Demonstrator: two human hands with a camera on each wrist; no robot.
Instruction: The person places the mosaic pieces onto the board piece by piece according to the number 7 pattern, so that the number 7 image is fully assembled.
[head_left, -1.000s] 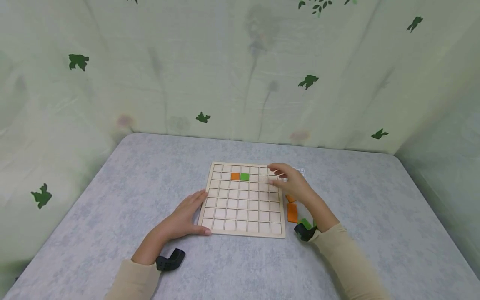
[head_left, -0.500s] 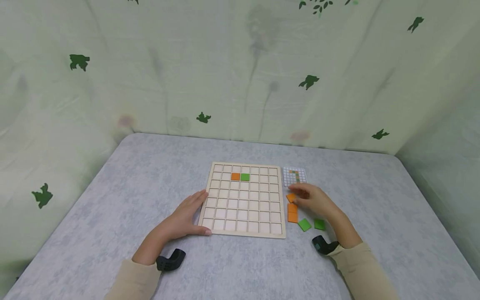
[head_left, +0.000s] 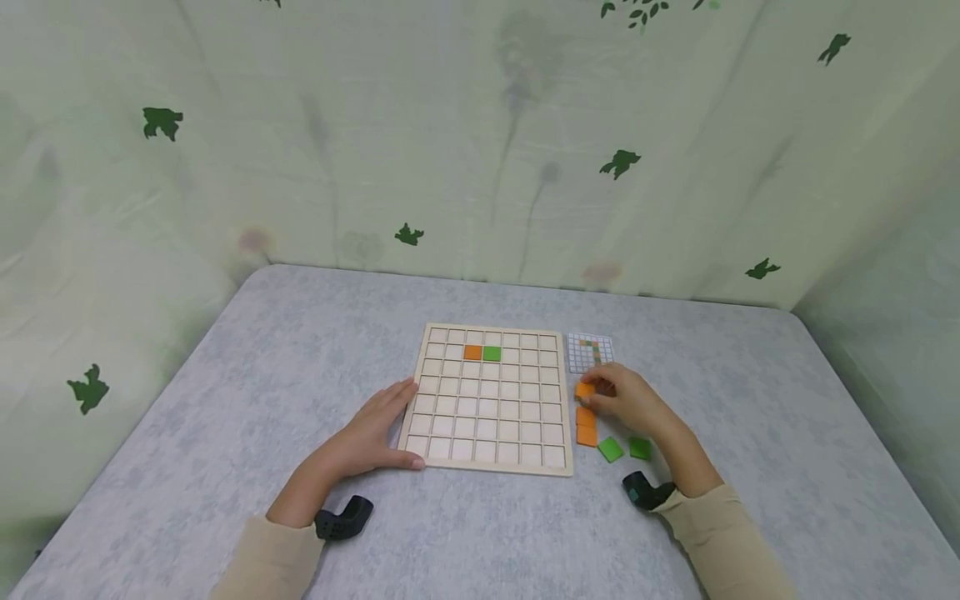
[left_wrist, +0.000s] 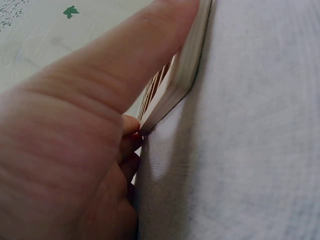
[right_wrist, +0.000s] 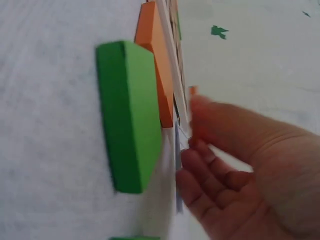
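Note:
A light wooden grid board (head_left: 480, 407) lies on the table, with an orange tile (head_left: 472, 352) and a green tile (head_left: 491, 353) side by side in its second row. My left hand (head_left: 363, 433) rests along the board's left edge, thumb at the near-left corner; the left wrist view shows the thumb against the board's side (left_wrist: 180, 75). Right of the board, my right hand (head_left: 633, 404) pinches an orange tile (head_left: 584, 389) between thumb and fingers. In the right wrist view a bit of that tile (right_wrist: 193, 90) shows past the fingertips of the hand (right_wrist: 240, 160).
Beside the board's right edge lies a small printed grid card (head_left: 583, 354). Two orange tiles (head_left: 586, 427) touch each other below the held one. Two green tiles, one turned (head_left: 611, 450) and one nearer the wrist (head_left: 640, 448), lie to their right.
My right hand has come from above the board's upper right to the orange tiles and has taken hold of the top one, which has shifted slightly. The left hand stays on the board.

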